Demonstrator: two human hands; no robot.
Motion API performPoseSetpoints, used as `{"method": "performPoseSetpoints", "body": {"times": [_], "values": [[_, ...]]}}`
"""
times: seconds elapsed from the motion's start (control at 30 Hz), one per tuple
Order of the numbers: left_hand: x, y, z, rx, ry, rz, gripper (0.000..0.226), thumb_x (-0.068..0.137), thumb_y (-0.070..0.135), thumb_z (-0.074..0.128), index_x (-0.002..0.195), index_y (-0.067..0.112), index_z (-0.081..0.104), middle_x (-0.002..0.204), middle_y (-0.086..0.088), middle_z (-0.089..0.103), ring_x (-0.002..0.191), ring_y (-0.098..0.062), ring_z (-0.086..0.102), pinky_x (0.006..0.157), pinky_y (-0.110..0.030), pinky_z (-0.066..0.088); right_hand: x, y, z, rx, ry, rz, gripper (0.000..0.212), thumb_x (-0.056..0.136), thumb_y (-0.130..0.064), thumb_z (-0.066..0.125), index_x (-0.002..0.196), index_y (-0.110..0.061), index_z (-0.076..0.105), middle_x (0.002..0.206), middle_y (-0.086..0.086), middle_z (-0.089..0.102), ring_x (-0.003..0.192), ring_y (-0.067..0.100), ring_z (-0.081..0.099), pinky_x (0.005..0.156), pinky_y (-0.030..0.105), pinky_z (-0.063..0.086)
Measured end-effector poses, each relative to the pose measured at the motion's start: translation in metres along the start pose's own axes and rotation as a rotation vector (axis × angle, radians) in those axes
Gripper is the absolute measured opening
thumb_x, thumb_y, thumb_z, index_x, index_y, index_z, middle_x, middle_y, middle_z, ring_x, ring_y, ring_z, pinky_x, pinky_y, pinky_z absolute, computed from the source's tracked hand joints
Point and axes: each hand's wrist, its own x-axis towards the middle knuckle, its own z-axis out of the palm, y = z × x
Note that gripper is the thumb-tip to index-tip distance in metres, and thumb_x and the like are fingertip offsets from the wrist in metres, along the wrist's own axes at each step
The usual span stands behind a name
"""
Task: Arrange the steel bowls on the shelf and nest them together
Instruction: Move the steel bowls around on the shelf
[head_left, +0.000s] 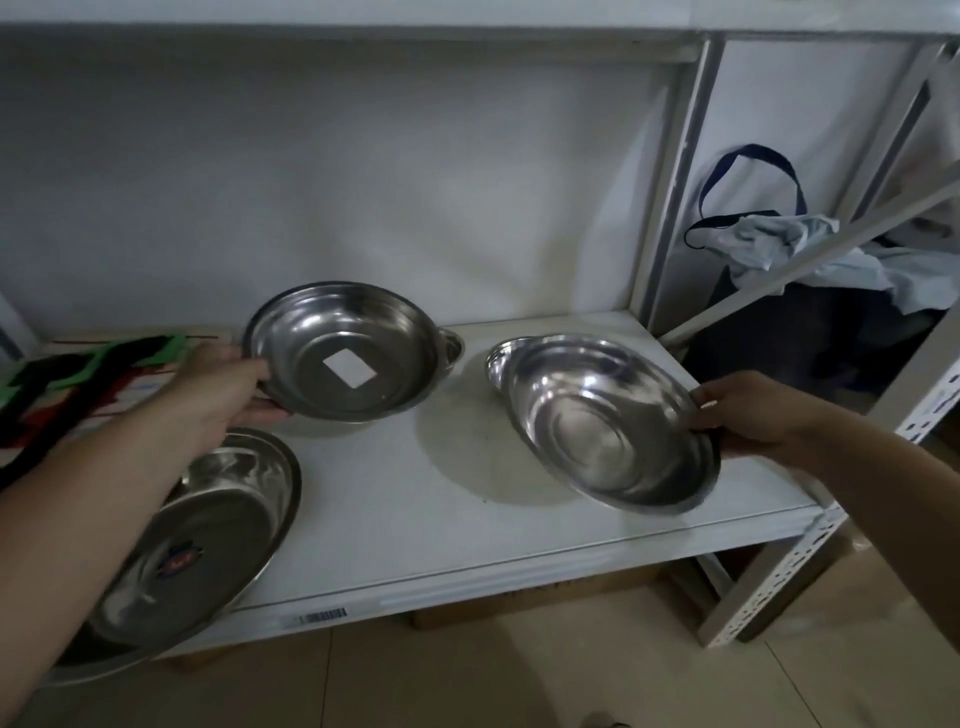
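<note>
Both hands are working at once, each holding one steel bowl over the white shelf.

- Left hand, centre-left of frame: fingers are pinching the near-left rim of the stickered bowl, thumb on top, other fingers under. A white sticker is showing in its base. Bowl looks raised or just resting on the shelf; can't tell which.
- A smaller bowl is peeking out behind its right edge.
- Right hand, centre-right: fingers are clamping the right rim of the tilted bowl, which is leaning w/ its inside facing the camera. Another rim is showing behind its upper left, so poss. a second bowl back there.
- Large bowl, lower left, is sitting partly under the left forearm, hanging over the shelf's front edge.

Step in hand, as judged: bringing two bowls together for nesting. Next move is calling for levelling the tilted one, lining up the rims, then lowering smaller into larger. Which is smaller isn't clear.
</note>
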Motion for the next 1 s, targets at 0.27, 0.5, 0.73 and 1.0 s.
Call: {"method": "performPoseSetpoints", "body": {"times": [0.27, 0.5, 0.73, 1.0], "values": [[-0.061, 0.007, 0.056, -0.100, -0.158, 0.027, 0.010, 0.098, -0.002, 0.057, 0.108, 0.001, 0.060, 0.076, -0.017, 0.063, 0.047, -0.026, 0.067, 0.041, -0.026, 0.058, -0.053, -0.086, 0.067, 0.329, -0.039, -0.213, 0.023, 0.095, 0.001, 0.064, 0.112, 0.016, 0.064, 0.105, 0.029, 0.072, 0.089, 0.034, 0.072, 0.062, 0.031, 0.066], [-0.094, -0.010, 0.065, -0.195, -0.197, -0.043, 0.028, 0.095, -0.002, 0.058, 0.122, 0.008, 0.053, 0.085, -0.018, 0.070, 0.047, -0.023, 0.073, 0.048, -0.029, 0.061, -0.054, -0.070, 0.101, 0.210, 0.162, -0.286, 0.014, 0.096, -0.007, 0.065, 0.107, -0.003, 0.073, 0.099, 0.022, 0.075, 0.086, 0.033, 0.074, 0.052, 0.024, 0.060], [-0.121, -0.057, 0.065, -0.378, -0.148, -0.193, 0.025, 0.106, 0.021, 0.047, 0.127, 0.016, 0.059, 0.122, -0.016, 0.069, 0.073, -0.031, 0.077, 0.063, -0.039, 0.063, -0.040, -0.030, 0.140, 0.293, 0.109, -0.155, 0.035, 0.088, 0.004, 0.071, 0.122, -0.004, 0.072, 0.096, 0.019, 0.077, 0.080, 0.031, 0.077, 0.057, 0.032, 0.063], [-0.126, -0.120, 0.088, -0.463, -0.048, -0.290, 0.033, 0.106, 0.023, 0.051, 0.138, 0.022, 0.058, 0.117, -0.013, 0.071, 0.096, -0.029, 0.074, 0.055, -0.032, 0.062, -0.023, 0.019, 0.189, 0.258, 0.090, -0.013, 0.034, 0.087, 0.001, 0.074, 0.121, 0.000, 0.071, 0.099, 0.019, 0.075, 0.078, 0.032, 0.076, 0.067, 0.044, 0.067]]}}
